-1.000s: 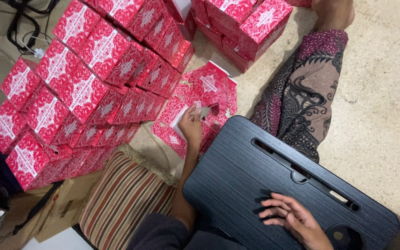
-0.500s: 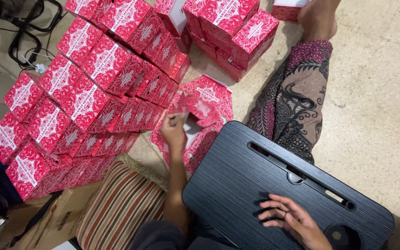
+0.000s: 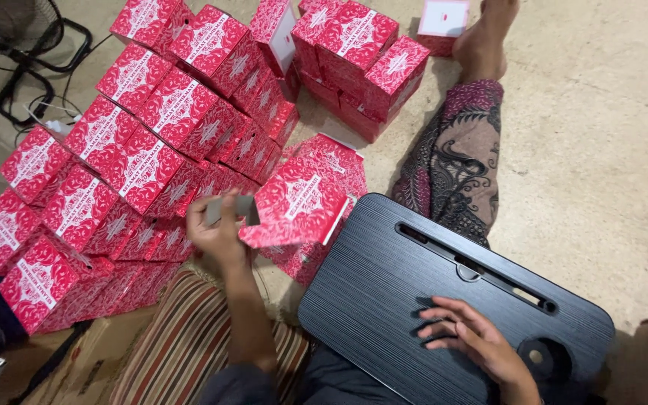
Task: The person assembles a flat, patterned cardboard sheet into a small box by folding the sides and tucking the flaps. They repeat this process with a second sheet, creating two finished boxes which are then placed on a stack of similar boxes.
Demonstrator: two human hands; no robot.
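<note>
My left hand grips a flat, unfolded red-and-white patterned carton by its grey inner flap and holds it lifted above a small pile of similar flat cartons on the floor. My right hand rests palm down, fingers spread, on a black ridged lap tray that lies across my lap. It holds nothing.
Several assembled red boxes are stacked in rows at the left, with another stack at the top. My patterned trouser leg and bare foot stretch over the concrete floor. A striped cushion lies beneath my left arm; a black fan base stands top left.
My left hand has picked a flat carton off the pile and raised it toward me. The right hand has stayed on the tray.
</note>
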